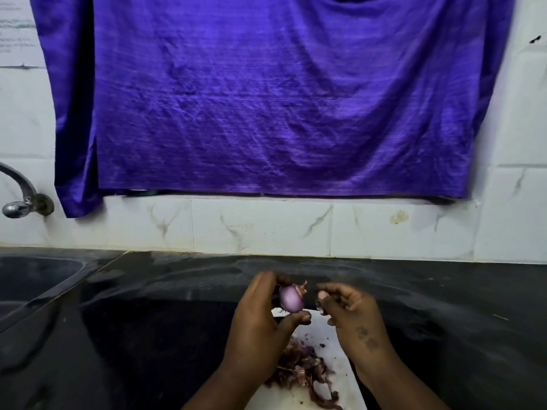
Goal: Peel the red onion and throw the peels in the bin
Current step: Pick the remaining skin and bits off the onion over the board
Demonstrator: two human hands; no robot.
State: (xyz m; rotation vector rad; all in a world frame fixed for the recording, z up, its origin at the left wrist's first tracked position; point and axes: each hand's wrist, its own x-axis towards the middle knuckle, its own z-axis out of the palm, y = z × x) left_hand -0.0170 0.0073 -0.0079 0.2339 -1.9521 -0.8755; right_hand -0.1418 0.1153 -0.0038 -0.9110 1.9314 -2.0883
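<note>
One small red onion [291, 300] is in the lower centre of the frame. The left hand [260, 327] pinches it, thumb below and fingers above. Its tip points to the upper right, toward the right hand [349, 312] just beside it. Those fingers are curled, and I cannot tell if they hold a scrap. Peels [302, 371] lie below on the white board [337, 371].

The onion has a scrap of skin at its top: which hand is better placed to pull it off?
The right hand. Its fingertips lie just beside the skin scrap, while the left hand is busy holding the onion between fingers and thumb.
</note>
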